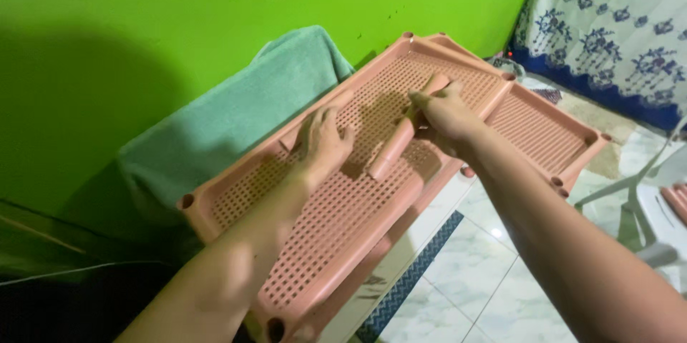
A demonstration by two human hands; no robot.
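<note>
Bright green wall [215, 21] across the background; white marbled floor tiles [494, 286] with a dark patterned border strip [411, 278] below. White curtain with blue floral print [608, 28] hanging at upper right. Green towel [243, 114] draped over something dark at left, just behind the work.

Large pink plastic shelf tray [336, 228], perforated in a fine grid, tilted and running from lower centre up toward the wall, round leg sockets at its corners. Second matching perforated tray [544, 132] lying under and beyond it, offset to the right, edge partly covered by the first. Part of a white plastic chair [644, 200] at the right edge, with more pink tubes [676, 200] resting on it.

Short pink tube leg [397, 143] lying diagonally on the upper tray's grid, between the two hands. Another pink tube [315, 118] lying near the tray's far rim, mostly hidden under the left hand.

Left hand [322, 143] palm-down, fingers curled over that second tube and pressing toward the grid; full clasp around it not discernible. Right hand [444, 114] closed around the upper end of the diagonal tube, thumb and fingers wrapped, lower end of the tube free and pointing toward the left wrist. Both forearms reaching in from the bottom edge, over the near half of the tray.
</note>
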